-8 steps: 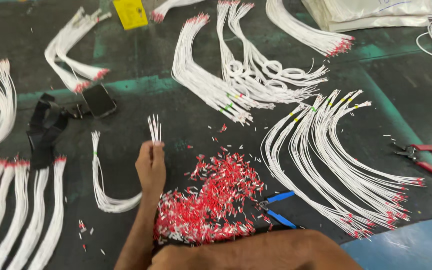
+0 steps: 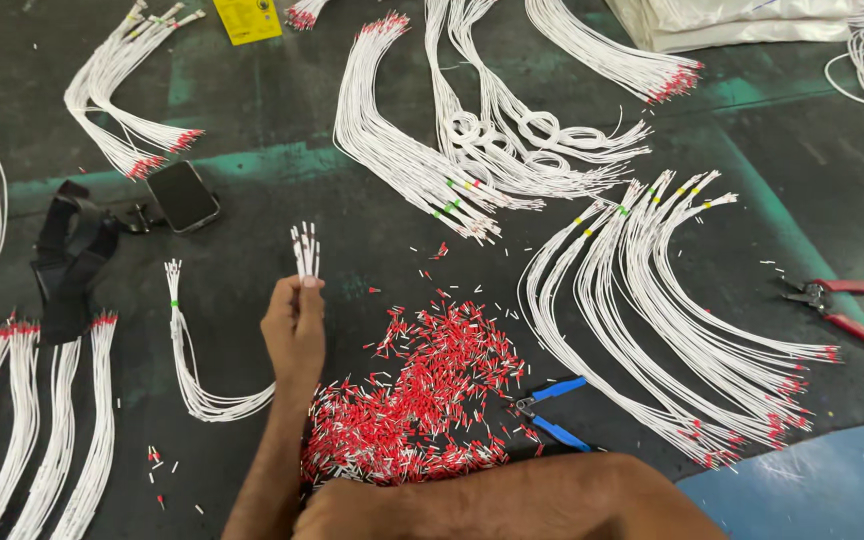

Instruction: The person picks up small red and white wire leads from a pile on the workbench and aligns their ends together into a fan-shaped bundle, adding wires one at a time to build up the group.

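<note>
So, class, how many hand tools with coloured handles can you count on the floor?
2: blue-handled cutters beside the red pile, and red-handled pliers at the far right. Wires could hide others.

1 hand [image 2: 294, 325] shows, gripping 1 small bunch of white wires [image 2: 305, 250]. On the floor [image 2: 252, 200] lie 1 heap of red ferrules [image 2: 422, 400], 2 pliers, 1 blue-handled [image 2: 552, 412] and 1 red-handled [image 2: 837, 305], 1 dark phone [image 2: 183, 195], 1 black strap [image 2: 67, 265], 1 yellow card [image 2: 247, 18] and about 12 white wire bundles, too overlapped for a sure count.
</note>
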`<state>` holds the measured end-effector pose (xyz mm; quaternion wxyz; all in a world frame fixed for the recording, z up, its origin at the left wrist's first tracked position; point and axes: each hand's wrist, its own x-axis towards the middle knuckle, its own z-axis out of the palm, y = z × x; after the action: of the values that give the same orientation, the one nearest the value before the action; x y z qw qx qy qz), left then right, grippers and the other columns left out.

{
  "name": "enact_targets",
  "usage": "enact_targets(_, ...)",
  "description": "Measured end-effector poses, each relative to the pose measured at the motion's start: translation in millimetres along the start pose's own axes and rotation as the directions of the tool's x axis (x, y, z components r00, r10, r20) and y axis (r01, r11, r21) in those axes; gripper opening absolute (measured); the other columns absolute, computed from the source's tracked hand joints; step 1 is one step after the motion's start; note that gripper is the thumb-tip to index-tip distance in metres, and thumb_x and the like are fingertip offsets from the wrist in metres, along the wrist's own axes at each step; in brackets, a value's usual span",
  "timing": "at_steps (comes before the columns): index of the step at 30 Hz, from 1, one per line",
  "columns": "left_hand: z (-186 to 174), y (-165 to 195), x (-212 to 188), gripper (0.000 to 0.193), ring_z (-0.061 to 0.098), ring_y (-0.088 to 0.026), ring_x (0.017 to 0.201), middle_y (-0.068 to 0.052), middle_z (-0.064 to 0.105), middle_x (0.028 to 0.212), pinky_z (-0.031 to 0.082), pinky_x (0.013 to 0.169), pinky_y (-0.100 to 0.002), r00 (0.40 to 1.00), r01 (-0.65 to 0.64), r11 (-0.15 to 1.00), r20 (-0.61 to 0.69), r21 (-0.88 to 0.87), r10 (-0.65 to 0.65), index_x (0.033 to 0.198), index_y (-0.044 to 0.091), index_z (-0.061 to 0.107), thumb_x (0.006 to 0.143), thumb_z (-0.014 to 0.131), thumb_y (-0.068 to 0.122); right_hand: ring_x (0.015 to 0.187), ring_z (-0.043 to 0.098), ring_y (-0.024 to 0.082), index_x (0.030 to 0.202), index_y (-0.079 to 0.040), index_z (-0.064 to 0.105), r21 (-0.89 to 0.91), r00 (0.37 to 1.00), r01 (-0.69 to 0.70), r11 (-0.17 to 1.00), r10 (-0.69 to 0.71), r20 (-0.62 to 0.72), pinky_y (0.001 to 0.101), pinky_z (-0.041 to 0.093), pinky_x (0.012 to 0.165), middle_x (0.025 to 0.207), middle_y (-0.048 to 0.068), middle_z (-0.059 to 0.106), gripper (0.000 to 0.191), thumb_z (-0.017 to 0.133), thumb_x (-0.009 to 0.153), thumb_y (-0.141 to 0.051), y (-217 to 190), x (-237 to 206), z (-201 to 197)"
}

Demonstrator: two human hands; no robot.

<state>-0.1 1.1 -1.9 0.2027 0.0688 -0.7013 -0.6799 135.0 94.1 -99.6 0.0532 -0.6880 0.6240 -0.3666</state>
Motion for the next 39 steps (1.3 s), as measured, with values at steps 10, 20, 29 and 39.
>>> enact_targets(10, -44.0, 5.2, 23.9, 0.023, 0.040, -0.002, 0.051, 0.003, 0.054, 0.067, 0.028, 0.044, -0.020, 0.889, 0.376, 0.905, 0.353, -0.197, -0.292, 0.106, 0.004, 0.072, 0.101, 0.061, 0.023, 0.051, 0.048, 0.022, 0.061, -0.011, 0.049, -0.256, 0.862, -0.051, 0.965, -0.087, -0.499, 0.0390, 0.037, 0.048, 0.059, 0.003, 0.047, 0.042, 0.083, 0.084, -0.006, -21.7, 30.0, -106.1)
enact_targets(20, -71.4, -7.2, 19.5, 0.027, 0.049, -0.003, 0.046, -0.002, 0.070, 0.068, 0.031, 0.040, -0.020, 0.716, 0.382, 0.918, 0.662, -0.109, -0.220, 0.106, 0.005, 0.081, 0.094, 0.070, 0.026, 0.113, 0.058, 0.018, 0.132, 0.000, 0.065, 0.374, 0.356, -0.521, 0.767, 0.594, -0.721, 0.0329, 0.048, 0.096, 0.130, 0.011, 0.068, 0.038, 0.058, 0.105, -0.026, 49.9, -6.7, -204.4)
enact_targets(29, -54.6, -29.5, 21.3, 0.023, 0.052, -0.006, 0.044, -0.003, 0.074, 0.067, 0.040, 0.041, -0.024, 0.532, 0.306, 0.939, 0.789, 0.159, -0.307, 0.097, 0.002, 0.083, 0.091, 0.074, 0.022, 0.159, 0.032, 0.030, 0.163, -0.003, 0.032, 0.480, 0.701, -0.419, 0.771, 0.611, -0.368, 0.0486, 0.028, 0.128, 0.169, 0.016, 0.037, 0.093, 0.019, 0.105, -0.074, 65.0, -15.1, -181.1)
enact_targets(39, -43.3, -36.8, 17.9, 0.022, 0.050, -0.004, 0.048, -0.002, 0.074, 0.070, 0.040, 0.044, -0.022, 0.536, 0.306, 0.934, 0.777, 0.186, -0.330, 0.106, 0.006, 0.082, 0.092, 0.071, 0.020, 0.160, 0.035, 0.026, 0.165, -0.006, 0.031, 0.394, 0.667, -0.400, 0.827, 0.558, -0.493, 0.0443, 0.028, 0.130, 0.170, 0.014, 0.039, 0.093, 0.008, 0.107, -0.074, 53.9, -10.6, -195.9)
